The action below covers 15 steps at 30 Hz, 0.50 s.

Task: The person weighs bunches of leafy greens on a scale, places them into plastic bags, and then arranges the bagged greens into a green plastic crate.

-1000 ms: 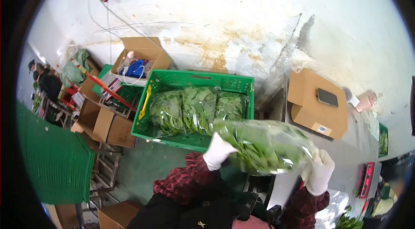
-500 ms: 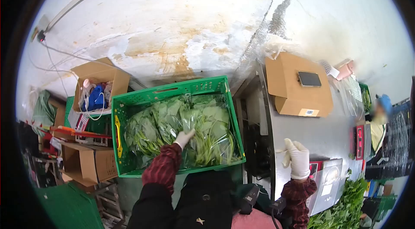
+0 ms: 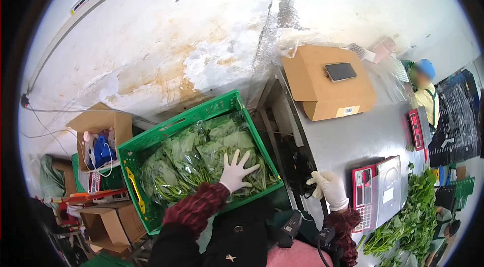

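My left hand (image 3: 236, 172), in a white glove, lies spread over the bagged leafy greens (image 3: 184, 166) in the green crate (image 3: 194, 114). Its palm faces down on the bags, at their right side. My right hand (image 3: 327, 189), also gloved, is over the left edge of the metal table (image 3: 330, 141), left of a red and silver scale (image 3: 375, 191). Its fingers are bent and partly apart, with nothing seen between them. Loose leafy greens (image 3: 411, 211) lie on the table beyond the scale.
A cardboard box (image 3: 327, 83) with a phone (image 3: 340, 71) on top stands at the table's back. A second scale (image 3: 417, 128) is further right. A co-worker (image 3: 427, 95) in a blue cap is at the far right. Open cartons (image 3: 108, 226) stand left of the crate.
The bag of greens held by both hands a second ago now lies in the crate. My left hand has spread its fingers over the bags. The view has turned right.
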Each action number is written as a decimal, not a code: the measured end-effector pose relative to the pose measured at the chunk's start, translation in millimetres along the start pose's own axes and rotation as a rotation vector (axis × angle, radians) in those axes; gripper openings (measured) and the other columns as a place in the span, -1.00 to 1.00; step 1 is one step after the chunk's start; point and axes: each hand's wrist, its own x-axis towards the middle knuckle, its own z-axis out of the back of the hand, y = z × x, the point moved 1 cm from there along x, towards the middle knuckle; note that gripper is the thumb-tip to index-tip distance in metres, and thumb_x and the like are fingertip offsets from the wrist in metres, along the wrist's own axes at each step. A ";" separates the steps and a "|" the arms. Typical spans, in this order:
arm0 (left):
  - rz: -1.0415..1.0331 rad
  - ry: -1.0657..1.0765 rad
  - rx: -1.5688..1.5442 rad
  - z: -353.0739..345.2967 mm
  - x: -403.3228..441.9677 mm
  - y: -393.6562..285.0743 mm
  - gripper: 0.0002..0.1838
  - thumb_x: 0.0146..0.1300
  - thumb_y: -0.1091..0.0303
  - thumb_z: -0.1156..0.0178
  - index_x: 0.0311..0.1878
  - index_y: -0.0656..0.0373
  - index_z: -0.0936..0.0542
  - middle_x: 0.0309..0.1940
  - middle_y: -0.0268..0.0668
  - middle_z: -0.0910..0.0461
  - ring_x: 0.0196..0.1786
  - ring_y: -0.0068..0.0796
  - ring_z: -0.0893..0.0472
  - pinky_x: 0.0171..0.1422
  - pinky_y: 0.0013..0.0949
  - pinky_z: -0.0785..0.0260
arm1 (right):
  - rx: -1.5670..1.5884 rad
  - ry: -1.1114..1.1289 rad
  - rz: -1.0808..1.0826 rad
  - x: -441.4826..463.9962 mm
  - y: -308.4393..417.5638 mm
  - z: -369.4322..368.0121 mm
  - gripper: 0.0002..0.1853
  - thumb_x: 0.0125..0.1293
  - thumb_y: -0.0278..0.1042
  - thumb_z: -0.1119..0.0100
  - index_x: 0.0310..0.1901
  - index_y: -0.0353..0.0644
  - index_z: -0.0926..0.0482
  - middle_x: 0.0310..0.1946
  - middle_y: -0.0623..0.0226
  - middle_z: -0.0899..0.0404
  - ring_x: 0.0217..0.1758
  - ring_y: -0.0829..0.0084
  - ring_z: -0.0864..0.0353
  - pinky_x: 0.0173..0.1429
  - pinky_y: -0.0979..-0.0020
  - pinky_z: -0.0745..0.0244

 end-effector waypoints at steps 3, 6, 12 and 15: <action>-0.032 0.095 0.126 -44.9 13.6 15.4 -0.18 -0.14 -0.07 -0.37 0.30 -0.43 -0.31 0.44 -0.24 0.05 0.48 0.01 0.11 0.37 0.40 0.25 | -0.014 0.028 -0.016 -6.3 -7.0 -9.2 -0.69 0.34 -0.22 -0.11 -0.46 -0.28 -0.58 -0.78 0.42 -0.45 -0.79 0.65 -0.37 -0.67 0.64 -0.21; -0.016 0.081 0.169 -57.0 18.2 6.4 -0.22 -0.08 -0.03 -0.34 0.30 -0.43 -0.31 0.45 -0.25 0.06 0.47 0.03 0.10 0.36 0.42 0.25 | -0.036 0.056 -0.032 -6.6 -19.6 -10.9 -0.69 0.32 -0.16 -0.12 -0.44 -0.23 -0.54 -0.77 0.41 -0.46 -0.78 0.65 -0.40 -0.65 0.64 -0.26; -0.127 -0.023 0.061 -42.5 -4.2 11.4 -0.34 -0.01 0.19 -0.32 0.24 -0.23 -0.39 0.34 -0.22 -0.19 0.40 -0.04 -0.11 0.38 0.27 0.10 | 0.026 0.049 -0.081 -6.6 -41.9 -11.6 -0.70 0.32 -0.16 -0.12 -0.46 -0.21 -0.53 -0.77 0.42 -0.46 -0.78 0.65 -0.40 -0.66 0.63 -0.27; -0.153 -0.283 -0.183 -34.0 -31.6 18.4 -0.54 -0.01 0.41 -0.26 0.04 0.01 -0.50 0.19 -0.15 -0.36 0.30 -0.09 -0.28 0.34 -0.04 -0.13 | 0.022 0.071 -0.116 -3.4 -47.1 -18.0 -0.70 0.32 -0.17 -0.12 -0.46 -0.20 -0.53 -0.77 0.43 -0.46 -0.78 0.65 -0.40 -0.67 0.63 -0.26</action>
